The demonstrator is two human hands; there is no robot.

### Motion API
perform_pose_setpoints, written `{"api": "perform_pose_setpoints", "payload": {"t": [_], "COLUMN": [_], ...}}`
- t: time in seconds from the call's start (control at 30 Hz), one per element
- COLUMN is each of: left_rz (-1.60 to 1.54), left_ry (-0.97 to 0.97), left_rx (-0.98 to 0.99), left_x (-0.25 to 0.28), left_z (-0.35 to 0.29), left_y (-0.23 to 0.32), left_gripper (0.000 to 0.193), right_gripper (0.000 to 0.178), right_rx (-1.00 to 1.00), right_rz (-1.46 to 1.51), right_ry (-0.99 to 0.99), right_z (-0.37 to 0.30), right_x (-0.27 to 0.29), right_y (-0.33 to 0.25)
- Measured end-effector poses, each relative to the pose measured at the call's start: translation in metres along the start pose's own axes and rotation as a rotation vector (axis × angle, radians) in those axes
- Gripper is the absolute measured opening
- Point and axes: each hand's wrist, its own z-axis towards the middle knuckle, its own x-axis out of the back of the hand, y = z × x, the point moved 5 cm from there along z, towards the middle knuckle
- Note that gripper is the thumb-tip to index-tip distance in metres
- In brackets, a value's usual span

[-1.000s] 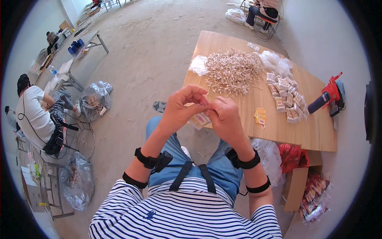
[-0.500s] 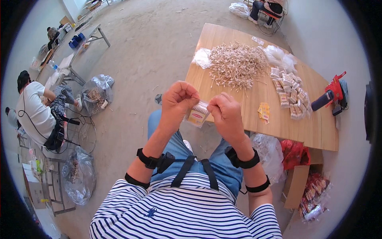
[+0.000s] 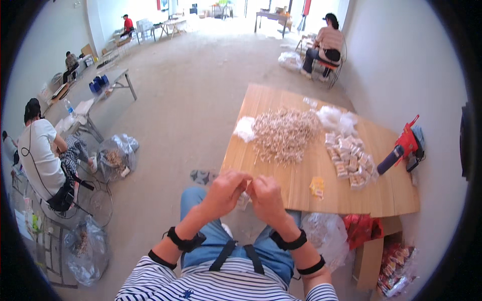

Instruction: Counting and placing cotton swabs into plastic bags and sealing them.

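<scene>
In front of my lap, at the near left edge of the wooden table (image 3: 346,198), both hands are closed on a small clear bag of cotton swabs (image 3: 243,201). My left hand (image 3: 227,193) pinches its top edge from one side. Close beside it, my right hand (image 3: 267,198) grips the same edge, fingers bent. Most of the bag is hidden behind the hands and blurred. A heap of loose cotton swabs (image 3: 285,136) lies on the table. To its right is a pile of filled swab packets (image 3: 350,159). A few yellow cards (image 3: 317,185) lie nearer me.
Clear plastic bags (image 3: 335,119) lie behind the packets. A red and dark blue tool-like object (image 3: 401,150) stands at the table's right edge. Below are a cardboard box (image 3: 368,261) and a red bag (image 3: 361,228). Seated people (image 3: 42,160) work at the left and far right.
The view has tilted up, showing more of the far room. My hands have drawn closer together at the bag's top, and its printed front is now mostly hidden.
</scene>
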Motion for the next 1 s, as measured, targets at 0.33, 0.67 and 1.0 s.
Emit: {"api": "perform_pose_setpoints", "payload": {"t": [0.33,0.67,1.0], "left_rz": [0.201,0.221,-0.804], "left_ry": [-0.029,0.058,0.232], "left_rx": [-0.230,-0.089,0.438], "left_x": [0.006,0.013,0.012], "left_z": [-0.011,-0.032,-0.013], "left_y": [0.013,-0.035,-0.052], "left_gripper": [0.034,0.040,0.051], "right_gripper": [0.002,0.006,0.009], "right_rx": [-0.061,-0.213,-0.375], "right_rz": [0.127,0.141,0.362], "right_ry": [-0.083,-0.103,-0.136], "right_z": [-0.006,-0.020,0.010], "right_x": [0.011,0.019,-0.001], "right_y": [-0.009,0.010,0.022]}}
